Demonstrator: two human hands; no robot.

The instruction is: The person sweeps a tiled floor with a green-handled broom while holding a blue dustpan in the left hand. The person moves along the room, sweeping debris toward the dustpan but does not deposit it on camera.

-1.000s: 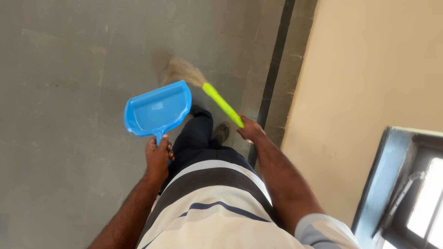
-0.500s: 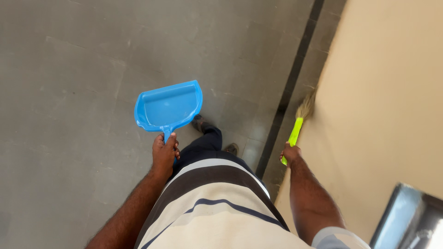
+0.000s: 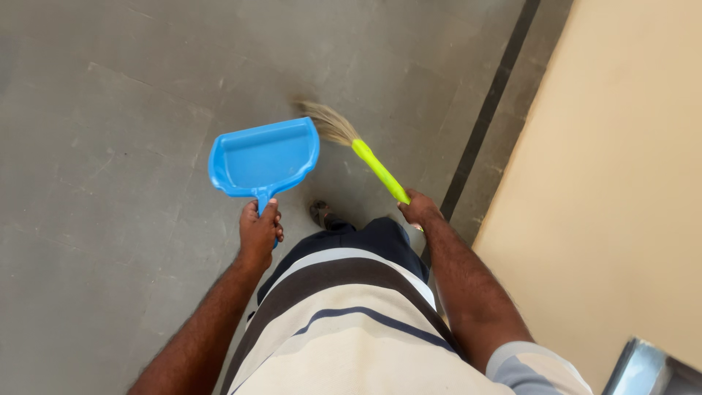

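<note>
My left hand (image 3: 259, 232) grips the short handle of a blue plastic dustpan (image 3: 265, 157), held level above the grey floor with its open mouth pointing away from me. My right hand (image 3: 420, 210) holds the bright green handle of a small broom (image 3: 376, 167). Its straw-coloured bristles (image 3: 329, 121) fan out over the floor just right of the dustpan's far corner. One foot in a sandal (image 3: 319, 213) shows between my hands, below the dustpan.
The grey tiled floor (image 3: 110, 146) fills the left and middle. A dark stripe (image 3: 486, 110) runs along the floor beside a cream wall (image 3: 629, 183) on the right. A metal corner (image 3: 647, 369) shows at bottom right.
The broom has swung from the wall side back to the left, and its bristles now lie beside the dustpan. The view has shifted as I walk; the dustpan stays held out in front.
</note>
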